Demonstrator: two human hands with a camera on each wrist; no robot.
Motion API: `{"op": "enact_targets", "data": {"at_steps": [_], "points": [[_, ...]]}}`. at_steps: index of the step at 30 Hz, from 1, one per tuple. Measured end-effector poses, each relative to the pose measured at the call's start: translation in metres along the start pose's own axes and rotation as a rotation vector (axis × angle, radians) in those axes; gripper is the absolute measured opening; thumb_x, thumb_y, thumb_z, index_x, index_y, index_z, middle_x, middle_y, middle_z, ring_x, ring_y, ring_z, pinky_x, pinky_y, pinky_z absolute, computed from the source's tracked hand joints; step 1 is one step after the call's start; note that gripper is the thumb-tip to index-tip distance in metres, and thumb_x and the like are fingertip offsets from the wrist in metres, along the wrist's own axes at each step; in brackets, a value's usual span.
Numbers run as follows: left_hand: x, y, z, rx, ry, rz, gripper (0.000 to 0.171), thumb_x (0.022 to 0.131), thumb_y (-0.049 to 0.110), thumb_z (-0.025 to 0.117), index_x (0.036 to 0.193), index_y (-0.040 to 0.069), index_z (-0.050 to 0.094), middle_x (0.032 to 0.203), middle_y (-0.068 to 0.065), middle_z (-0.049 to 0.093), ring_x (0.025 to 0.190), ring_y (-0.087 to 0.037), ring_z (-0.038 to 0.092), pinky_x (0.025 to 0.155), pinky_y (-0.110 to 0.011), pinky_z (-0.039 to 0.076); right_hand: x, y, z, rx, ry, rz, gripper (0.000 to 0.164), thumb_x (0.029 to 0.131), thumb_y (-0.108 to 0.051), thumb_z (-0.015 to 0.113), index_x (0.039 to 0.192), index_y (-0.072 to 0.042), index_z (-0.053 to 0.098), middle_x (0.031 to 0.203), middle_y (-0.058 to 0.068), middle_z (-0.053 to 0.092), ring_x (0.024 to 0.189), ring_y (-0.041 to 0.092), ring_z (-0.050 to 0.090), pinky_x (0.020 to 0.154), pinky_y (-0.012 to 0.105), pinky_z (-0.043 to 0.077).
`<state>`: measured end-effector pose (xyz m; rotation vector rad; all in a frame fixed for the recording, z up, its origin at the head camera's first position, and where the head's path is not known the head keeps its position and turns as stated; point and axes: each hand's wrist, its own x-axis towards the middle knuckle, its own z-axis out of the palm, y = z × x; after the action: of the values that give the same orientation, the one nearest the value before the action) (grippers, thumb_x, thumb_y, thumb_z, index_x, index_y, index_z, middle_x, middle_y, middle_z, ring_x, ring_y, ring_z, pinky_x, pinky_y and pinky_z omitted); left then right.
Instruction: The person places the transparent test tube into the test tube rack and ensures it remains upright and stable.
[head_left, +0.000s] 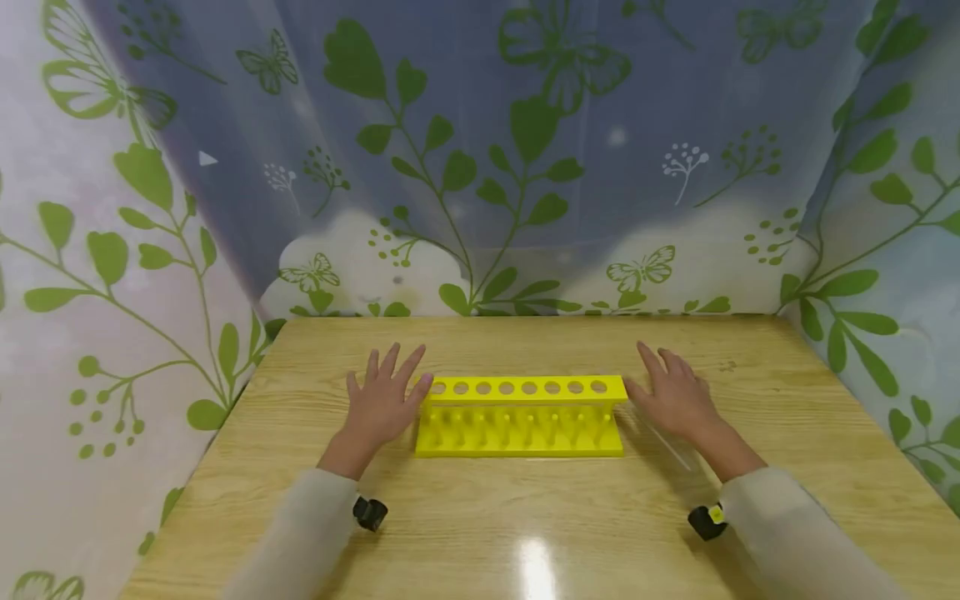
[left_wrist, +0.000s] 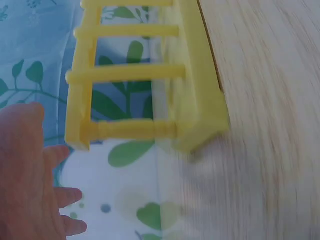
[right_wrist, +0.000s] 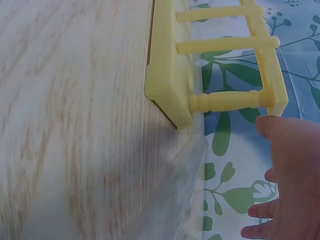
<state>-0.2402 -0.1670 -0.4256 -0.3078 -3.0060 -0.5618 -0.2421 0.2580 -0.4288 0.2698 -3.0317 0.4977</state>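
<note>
A yellow test tube rack [head_left: 519,448] stands upright on the table, with a row of round holes along its top bar and pegs on its base. My left hand [head_left: 381,402] is at the rack's left end, fingers spread, the thumb tip right at the top bar's corner. At the other end, my right hand [head_left: 677,398] has its fingers extended and its thumb tip close to the top bar's corner. Beneath the right hand lies a clear tube [right_wrist: 177,187], partly hidden by that hand in the head view.
The wooden table [head_left: 465,525] has its far edge against a curtain [head_left: 442,150] printed with leaves and butterflies, and similar fabric hangs at both sides. A small black wrist camera [head_left: 371,514] sits at the left cuff, another black camera [head_left: 707,522] at the right cuff.
</note>
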Motion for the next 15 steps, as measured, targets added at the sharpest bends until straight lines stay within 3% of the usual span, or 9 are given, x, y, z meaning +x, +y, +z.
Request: {"op": "enact_targets", "data": {"at_steps": [5, 15], "points": [[0.002, 0.015, 0.002, -0.008, 0.021, 0.033, 0.064, 0.100, 0.060, 0.030, 0.155, 0.030, 0.025, 0.160, -0.015, 0.017, 0.146, -0.044, 0.004, 0.105, -0.076, 0.002, 0.004, -0.004, 0.005, -0.002, 0.012, -0.001, 0.067, 0.099, -0.032, 0.049, 0.153, -0.002, 0.021, 0.144, 0.036, 0.029, 0.126, 0.058, 0.033, 0.084, 0.071, 0.041], [0.001, 0.037, 0.010, -0.001, 0.041, 0.086, 0.063, 0.100, 0.059, 0.034, 0.155, 0.029, 0.027, 0.159, -0.015, 0.020, 0.146, -0.041, 0.009, 0.110, -0.071, 0.006, 0.008, -0.007, 0.011, 0.003, -0.028, 0.023, 0.075, 0.089, -0.016, 0.059, 0.151, 0.001, 0.022, 0.141, 0.036, 0.031, 0.122, 0.056, 0.038, 0.078, 0.065, 0.045]]}}
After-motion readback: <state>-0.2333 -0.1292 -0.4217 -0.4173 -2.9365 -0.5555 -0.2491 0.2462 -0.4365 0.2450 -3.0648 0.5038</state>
